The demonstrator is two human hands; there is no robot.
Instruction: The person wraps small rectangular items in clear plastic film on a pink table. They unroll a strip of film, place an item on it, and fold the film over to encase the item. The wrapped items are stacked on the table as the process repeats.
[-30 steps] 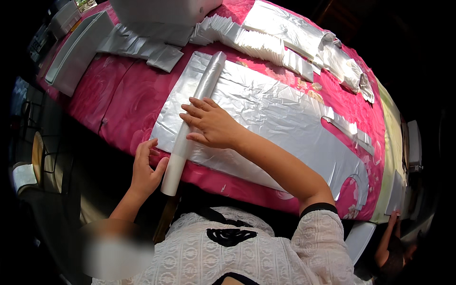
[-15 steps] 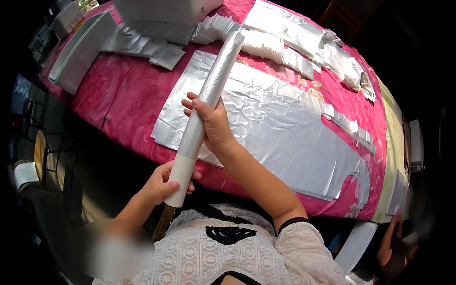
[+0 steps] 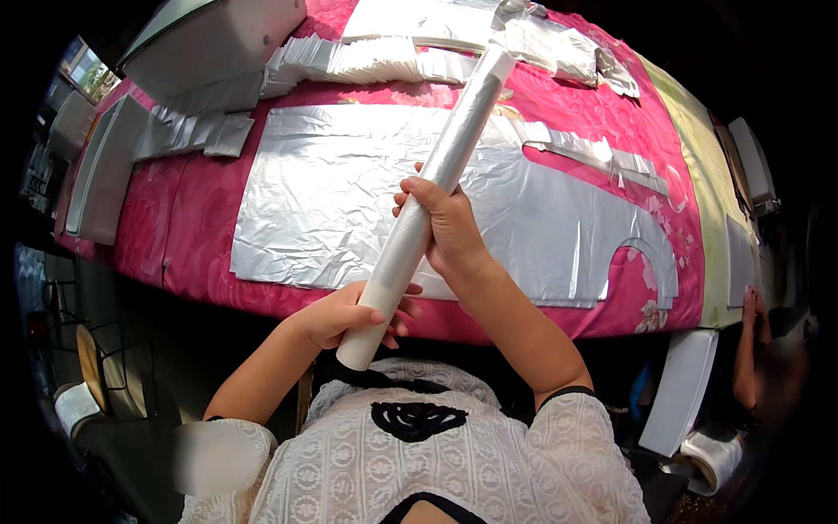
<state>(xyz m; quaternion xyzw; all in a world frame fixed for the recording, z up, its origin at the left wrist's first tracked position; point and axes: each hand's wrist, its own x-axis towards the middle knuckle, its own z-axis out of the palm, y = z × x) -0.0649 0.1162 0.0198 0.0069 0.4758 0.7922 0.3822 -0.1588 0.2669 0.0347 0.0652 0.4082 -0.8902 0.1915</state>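
Both hands hold a long roll of translucent plastic film (image 3: 436,188), tilted with its far end up and to the right. My left hand (image 3: 349,316) wraps the near end, a paler, whitish stretch of the roll. Around its middle closes my right hand (image 3: 445,223), fingers curling over the far side. Under the roll a flat stack of silvery plastic bags (image 3: 323,210) lies on the table. At its right end the stack has a rounded cut-out between strap-like strips.
A pink flowered cloth (image 3: 205,227) covers the table. Folded plastic bundles (image 3: 349,65) line its far side, near a large white box (image 3: 218,48). A white bin (image 3: 105,175) stands at left, a stool (image 3: 87,375) below it. Another person's hands (image 3: 752,306) touch the right edge.
The roll and both hands have shifted right relative to the bag stack. My view has turned, so the table's contents sit further left. Both hands keep their hold.
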